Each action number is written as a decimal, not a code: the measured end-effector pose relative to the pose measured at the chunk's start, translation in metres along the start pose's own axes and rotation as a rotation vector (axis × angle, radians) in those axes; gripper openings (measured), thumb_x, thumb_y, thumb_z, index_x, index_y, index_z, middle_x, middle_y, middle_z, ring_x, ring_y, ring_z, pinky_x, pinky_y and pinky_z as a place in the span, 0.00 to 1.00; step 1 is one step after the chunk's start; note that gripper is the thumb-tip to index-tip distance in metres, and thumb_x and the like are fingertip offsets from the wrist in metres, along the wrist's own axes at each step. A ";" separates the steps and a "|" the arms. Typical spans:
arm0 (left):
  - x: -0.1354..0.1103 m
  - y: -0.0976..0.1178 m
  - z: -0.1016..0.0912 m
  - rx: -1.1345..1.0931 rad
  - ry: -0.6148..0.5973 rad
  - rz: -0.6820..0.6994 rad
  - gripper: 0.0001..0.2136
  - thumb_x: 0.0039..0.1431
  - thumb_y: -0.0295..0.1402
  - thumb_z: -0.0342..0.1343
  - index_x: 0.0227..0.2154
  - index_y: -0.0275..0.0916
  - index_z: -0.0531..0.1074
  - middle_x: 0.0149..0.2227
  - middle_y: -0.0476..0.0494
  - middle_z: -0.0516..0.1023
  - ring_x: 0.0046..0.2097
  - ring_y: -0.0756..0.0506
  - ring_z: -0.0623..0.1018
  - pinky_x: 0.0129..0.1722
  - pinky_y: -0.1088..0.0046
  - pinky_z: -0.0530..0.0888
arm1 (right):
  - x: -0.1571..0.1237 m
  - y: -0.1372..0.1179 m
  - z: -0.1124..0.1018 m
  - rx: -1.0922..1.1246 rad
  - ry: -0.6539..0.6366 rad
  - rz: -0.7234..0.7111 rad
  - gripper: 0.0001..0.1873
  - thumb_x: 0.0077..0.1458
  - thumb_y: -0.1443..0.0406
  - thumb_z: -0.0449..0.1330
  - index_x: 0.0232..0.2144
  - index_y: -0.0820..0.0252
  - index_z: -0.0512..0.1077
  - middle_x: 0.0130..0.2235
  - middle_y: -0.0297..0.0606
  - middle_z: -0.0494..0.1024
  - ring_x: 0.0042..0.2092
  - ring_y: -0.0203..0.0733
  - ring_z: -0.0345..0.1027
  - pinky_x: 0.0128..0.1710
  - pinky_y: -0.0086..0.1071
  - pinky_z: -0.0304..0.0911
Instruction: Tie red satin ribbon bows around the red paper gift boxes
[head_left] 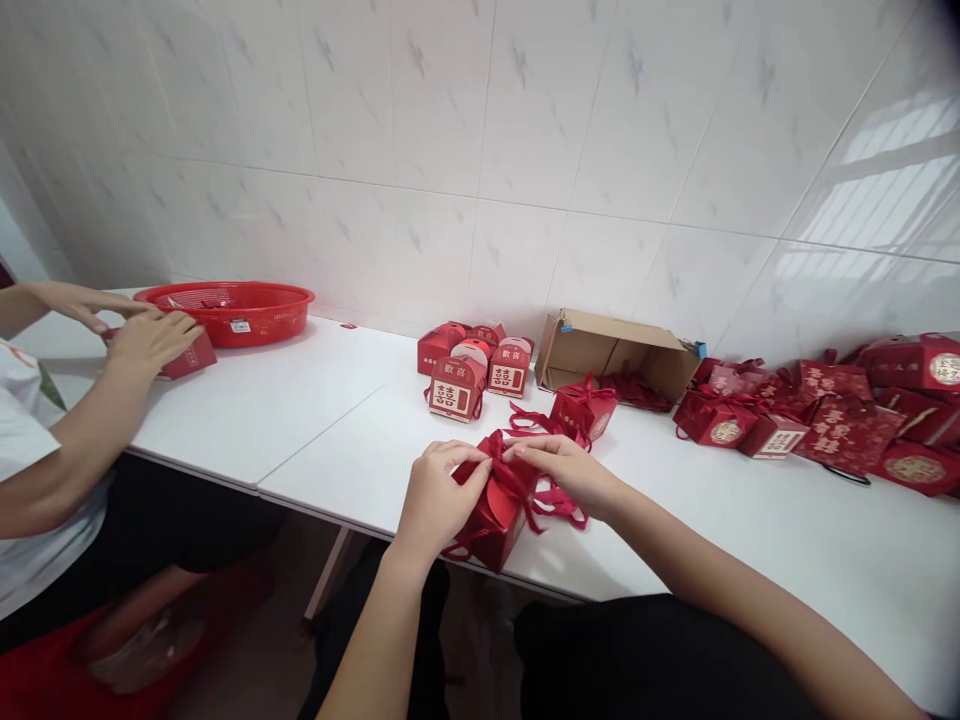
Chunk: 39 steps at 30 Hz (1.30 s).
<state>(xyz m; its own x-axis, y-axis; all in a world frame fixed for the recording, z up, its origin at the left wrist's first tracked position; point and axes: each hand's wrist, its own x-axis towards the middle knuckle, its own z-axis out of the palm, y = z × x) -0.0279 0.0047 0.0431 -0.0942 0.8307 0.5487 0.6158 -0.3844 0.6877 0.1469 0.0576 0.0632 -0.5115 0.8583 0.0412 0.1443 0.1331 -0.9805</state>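
A small red gift box [496, 520] stands at the near edge of the white table [787, 540], with a red ribbon [547, 497] across its top. My left hand [437, 492] grips the box's left side and pinches the ribbon near the top. My right hand [566, 467] pinches the ribbon from the right, fingers closed. Loose ribbon ends trail on the table to the right of the box.
Another tied red box [583, 408] sits just beyond my hands. Several printed red boxes [469, 368] stand behind, beside an open cardboard carton [615, 358]. A pile of red boxes [832, 415] fills the right. At left, another person's hands [146, 335] work a red box near a red basket [229, 308].
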 end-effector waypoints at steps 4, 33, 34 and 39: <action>-0.002 0.003 -0.006 -0.039 -0.020 -0.032 0.06 0.51 0.31 0.53 0.25 0.40 0.74 0.32 0.46 0.78 0.36 0.46 0.76 0.38 0.70 0.72 | -0.003 0.000 -0.002 -0.316 0.026 -0.134 0.13 0.48 0.62 0.60 0.37 0.60 0.69 0.35 0.37 0.75 0.30 0.34 0.66 0.30 0.29 0.62; -0.005 0.004 -0.023 -0.058 -0.147 -0.001 0.05 0.50 0.30 0.55 0.27 0.42 0.75 0.32 0.49 0.74 0.30 0.51 0.74 0.34 0.75 0.72 | -0.003 -0.010 0.006 -0.475 0.021 -0.381 0.07 0.53 0.62 0.57 0.33 0.58 0.64 0.29 0.31 0.69 0.26 0.32 0.60 0.26 0.27 0.58; -0.005 0.004 -0.023 -0.056 -0.148 -0.004 0.04 0.50 0.30 0.55 0.27 0.42 0.75 0.32 0.49 0.74 0.30 0.51 0.74 0.34 0.75 0.72 | -0.005 -0.012 0.005 -0.467 0.001 -0.400 0.07 0.53 0.64 0.57 0.36 0.58 0.64 0.30 0.32 0.69 0.27 0.32 0.61 0.27 0.27 0.59; -0.005 0.001 -0.024 -0.062 -0.175 0.028 0.08 0.52 0.29 0.54 0.33 0.43 0.76 0.34 0.47 0.74 0.36 0.48 0.75 0.38 0.74 0.72 | -0.013 -0.020 -0.001 -0.707 -0.191 -0.672 0.19 0.55 0.75 0.48 0.44 0.55 0.70 0.38 0.39 0.68 0.39 0.36 0.63 0.40 0.32 0.63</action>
<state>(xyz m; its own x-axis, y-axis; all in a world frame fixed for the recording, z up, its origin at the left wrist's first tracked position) -0.0453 -0.0092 0.0523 0.0627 0.8745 0.4809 0.5667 -0.4278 0.7041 0.1515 0.0446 0.0827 -0.7911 0.4100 0.4539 0.2140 0.8808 -0.4225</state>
